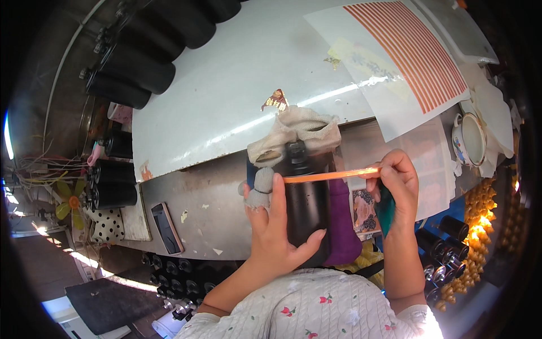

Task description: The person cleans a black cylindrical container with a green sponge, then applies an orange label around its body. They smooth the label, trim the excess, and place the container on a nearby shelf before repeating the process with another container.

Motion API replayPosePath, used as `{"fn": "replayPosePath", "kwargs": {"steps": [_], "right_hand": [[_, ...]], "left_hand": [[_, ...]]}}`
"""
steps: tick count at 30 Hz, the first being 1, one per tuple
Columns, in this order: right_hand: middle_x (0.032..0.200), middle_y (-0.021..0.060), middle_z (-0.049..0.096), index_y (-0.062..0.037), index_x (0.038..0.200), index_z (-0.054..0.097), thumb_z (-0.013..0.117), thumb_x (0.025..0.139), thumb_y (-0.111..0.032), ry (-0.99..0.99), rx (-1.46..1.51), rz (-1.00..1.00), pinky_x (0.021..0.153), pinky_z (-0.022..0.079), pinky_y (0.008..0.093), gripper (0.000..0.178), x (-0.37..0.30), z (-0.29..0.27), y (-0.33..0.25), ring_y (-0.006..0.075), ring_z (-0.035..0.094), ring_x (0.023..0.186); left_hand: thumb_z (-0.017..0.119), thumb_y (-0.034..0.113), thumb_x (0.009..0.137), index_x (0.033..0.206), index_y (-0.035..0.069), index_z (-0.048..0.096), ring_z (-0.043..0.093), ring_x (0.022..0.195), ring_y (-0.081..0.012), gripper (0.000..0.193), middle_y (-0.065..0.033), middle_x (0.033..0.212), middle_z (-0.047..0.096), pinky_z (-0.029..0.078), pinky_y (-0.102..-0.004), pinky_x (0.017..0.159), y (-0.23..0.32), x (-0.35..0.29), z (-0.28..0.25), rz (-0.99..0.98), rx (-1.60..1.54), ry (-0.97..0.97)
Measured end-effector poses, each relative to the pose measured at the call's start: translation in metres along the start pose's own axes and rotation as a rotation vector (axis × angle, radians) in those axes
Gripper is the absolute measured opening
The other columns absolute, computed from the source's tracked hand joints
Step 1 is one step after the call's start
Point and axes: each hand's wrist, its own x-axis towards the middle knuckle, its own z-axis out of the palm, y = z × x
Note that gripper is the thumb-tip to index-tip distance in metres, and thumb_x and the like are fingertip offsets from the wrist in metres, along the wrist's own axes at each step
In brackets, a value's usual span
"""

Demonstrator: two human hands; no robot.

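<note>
A narrow shiny orange strip [333, 175] stretches across a black cylinder [307, 212] with a knobbed end, close in front of me. My right hand [398, 181] pinches the strip's right end between thumb and fingers. At the left end, the index finger of my left hand [274, 226] touches or nearly touches the strip. That hand is open, its thumb spread along the cylinder, with grey finger covers [262, 183] on some fingers. Crumpled whitish cloth [293, 135] surrounds the knobbed end. Purple cloth [341, 226] lies along the cylinder's right side.
A translucent sheet of orange strips [409, 56] lies on the white table [226, 85] at upper right. A phone [167, 227] rests on the left ledge. Black cylinders [164, 28] line the far left. An enamel mug [469, 138] and golden ornaments [480, 226] are at right.
</note>
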Motion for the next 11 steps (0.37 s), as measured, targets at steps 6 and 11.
{"fn": "replayPosePath", "kwargs": {"steps": [6, 11], "right_hand": [[0.091, 0.0177, 0.072, -0.0049, 0.097, 0.056, 0.055, 0.096, -0.004, -0.042, 0.018, 0.045, 0.052, 0.043, 0.0169, 0.001, 0.006, -0.010, 0.012, 0.0099, 0.060, 0.070], [0.101, 0.0234, 0.073, -0.0042, 0.103, 0.054, 0.057, 0.098, -0.011, -0.011, -0.014, 0.109, 0.048, 0.045, 0.0160, 0.009, 0.011, -0.007, 0.024, 0.0101, 0.062, 0.071]], "left_hand": [[0.063, 0.016, 0.080, 0.147, -0.004, 0.046, 0.024, 0.144, -0.0471, 0.072, -0.0140, 0.110, 0.055, -0.011, -0.0738, 0.110, 0.031, 0.007, -0.001, 0.204, 0.388, 0.017], [0.061, 0.009, 0.072, 0.144, 0.018, 0.058, 0.024, 0.147, -0.0471, 0.072, -0.0101, 0.090, 0.057, -0.012, -0.0726, 0.111, 0.036, 0.015, 0.016, 0.281, 0.490, 0.053]]}}
